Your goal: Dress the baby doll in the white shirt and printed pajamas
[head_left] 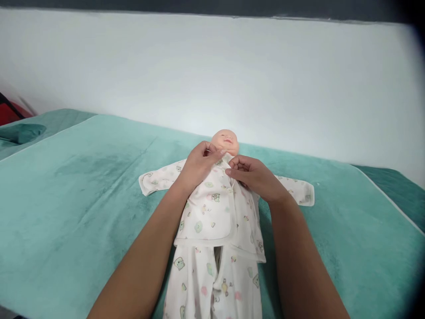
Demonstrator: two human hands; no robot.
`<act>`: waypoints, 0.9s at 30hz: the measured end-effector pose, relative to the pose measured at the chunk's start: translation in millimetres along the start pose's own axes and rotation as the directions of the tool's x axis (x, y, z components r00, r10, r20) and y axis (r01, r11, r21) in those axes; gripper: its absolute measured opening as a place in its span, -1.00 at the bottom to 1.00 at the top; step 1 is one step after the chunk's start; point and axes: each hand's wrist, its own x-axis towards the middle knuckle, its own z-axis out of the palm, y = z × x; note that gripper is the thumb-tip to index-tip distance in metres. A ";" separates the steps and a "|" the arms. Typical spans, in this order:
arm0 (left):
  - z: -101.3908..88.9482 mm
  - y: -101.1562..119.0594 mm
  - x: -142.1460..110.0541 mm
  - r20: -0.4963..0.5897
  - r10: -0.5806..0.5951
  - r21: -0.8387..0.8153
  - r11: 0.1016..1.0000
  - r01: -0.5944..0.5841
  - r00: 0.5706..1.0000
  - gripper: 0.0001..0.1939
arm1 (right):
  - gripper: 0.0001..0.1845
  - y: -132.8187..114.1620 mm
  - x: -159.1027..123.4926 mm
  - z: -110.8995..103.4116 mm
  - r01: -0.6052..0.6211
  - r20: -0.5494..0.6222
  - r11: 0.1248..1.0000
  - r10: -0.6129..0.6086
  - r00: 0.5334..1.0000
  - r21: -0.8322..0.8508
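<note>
Head view: your left hand [199, 166] and right hand [255, 176] are pinching the shirt [205, 217] near its collar [227, 157], most of it lying below the fingers [245, 163]; aim to be matching its edges gently.

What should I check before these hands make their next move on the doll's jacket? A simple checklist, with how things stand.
1. Doll lying on its back: ok.
2. Both sleeves spread outward: ok.
3. Left hand at the collar: ok.
4. Right hand at the upper jacket: ok.
5. Jacket top fastened: cannot tell; hands partly cover it.
6. Trousers closed at the middle: not ok, gapping.
</note>
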 end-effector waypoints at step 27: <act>-6.6 6.8 -22.3 0.022 0.073 0.183 0.980 -0.075 0.997 -0.83 | -0.74 5.3 3.7 4.3 -0.021 -0.059 0.972 0.036 0.998 0.233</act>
